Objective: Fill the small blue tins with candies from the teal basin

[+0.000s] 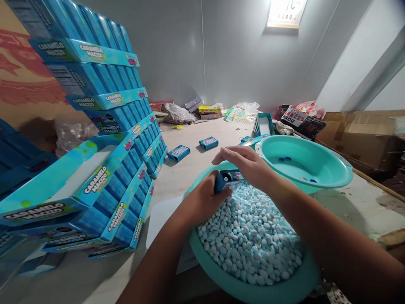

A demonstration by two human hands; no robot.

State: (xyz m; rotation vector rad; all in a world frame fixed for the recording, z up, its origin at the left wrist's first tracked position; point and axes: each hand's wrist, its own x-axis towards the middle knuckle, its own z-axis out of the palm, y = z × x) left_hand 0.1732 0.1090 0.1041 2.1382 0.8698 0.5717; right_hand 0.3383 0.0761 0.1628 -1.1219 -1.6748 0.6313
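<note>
My left hand (204, 198) grips a small blue candy box (223, 182), tilted, its open end facing me. Just above the box my right hand (248, 164) is stretched out with the palm down. Its fingertips reach past the box; what lies under the palm is hidden. Both hands are over a turquoise basin (202, 261), which is filled with pale blue and white candies (253, 240). On the table beyond lie two similar blue boxes, one nearer the left (179, 153) and another farther back (209, 142).
A tall stack of display trays (107, 181) packed with blue boxes rises on the left. At the right stands a second turquoise basin (335, 171) with a few dark blue pieces. Wrappers and plastic bags (179, 113) line the wall; a cardboard box (357, 139) is far right.
</note>
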